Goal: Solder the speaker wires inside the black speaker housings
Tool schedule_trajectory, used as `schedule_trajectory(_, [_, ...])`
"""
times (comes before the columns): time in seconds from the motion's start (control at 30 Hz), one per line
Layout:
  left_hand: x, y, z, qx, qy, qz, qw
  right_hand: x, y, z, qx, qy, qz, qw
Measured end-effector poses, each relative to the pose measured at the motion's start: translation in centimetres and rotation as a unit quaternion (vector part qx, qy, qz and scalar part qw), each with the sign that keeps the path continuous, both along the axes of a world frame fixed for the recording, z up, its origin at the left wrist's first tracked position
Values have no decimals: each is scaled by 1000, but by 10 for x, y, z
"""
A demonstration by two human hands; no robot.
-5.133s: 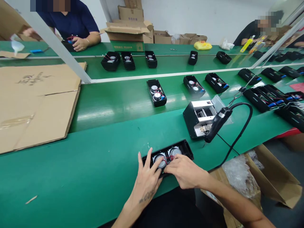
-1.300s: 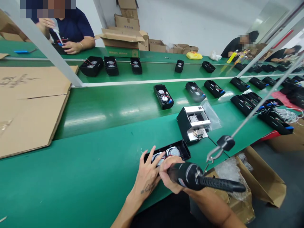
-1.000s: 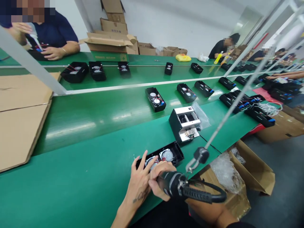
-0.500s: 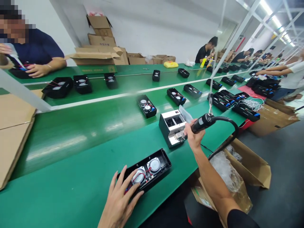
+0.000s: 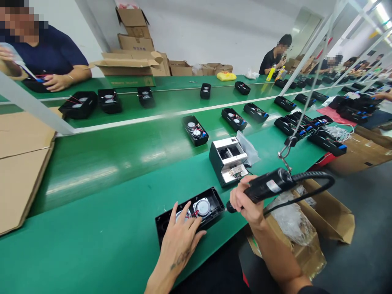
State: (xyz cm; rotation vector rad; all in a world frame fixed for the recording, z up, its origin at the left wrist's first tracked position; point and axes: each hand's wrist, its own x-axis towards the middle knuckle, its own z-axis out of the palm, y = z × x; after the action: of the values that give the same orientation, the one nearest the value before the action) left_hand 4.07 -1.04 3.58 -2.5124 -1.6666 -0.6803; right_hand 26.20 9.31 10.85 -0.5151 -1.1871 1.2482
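Observation:
A long black speaker housing [image 5: 214, 219] lies open side up on the green mat in front of me, two round speakers and red wires inside. My left hand [image 5: 183, 232] rests over its left and middle part with spread fingers, covering much of the nearer speaker. The other speaker [image 5: 202, 208] shows fully. My right hand [image 5: 249, 204] is wrapped round a black electric screwdriver [image 5: 268, 185], which hangs from a cord by a metal hook. Its tip points left, close to the housing's right end. Behind stands a screw feeder [image 5: 229, 159] with a silver top.
Several similar housings [image 5: 195, 130] sit on the green conveyor [image 5: 122, 163] beyond the mat. Cardboard [image 5: 24, 171] lies at left, and an open carton [image 5: 333, 216] with plastic stands low at right. Co-workers sit across the line. A white post [image 5: 33, 102] slants at left.
My right hand has drawn the screwdriver from the screw feeder down toward the housing's right end. My left hand has shifted right over the housing. The view has turned slightly.

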Motion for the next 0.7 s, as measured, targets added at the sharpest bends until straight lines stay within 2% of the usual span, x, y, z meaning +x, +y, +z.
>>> schedule_trajectory(0.1, [0,1,1,2,14,-1,1000,-20,-13,-4,32,9,15,999])
schedule_trajectory(0.27, [0,0,4,3,-5,-4,1000,-42,-19,-13,41,-7,36,998])
schedule_trajectory(0.53, [2,-1,5,-5,-24,5,1000,-46,-22,-23,39,-28,50,998])
schedule_trajectory(0.7, [1,-1,5,-8,-25,6,1000,-45,-26,-37,-27,-97,26,995])
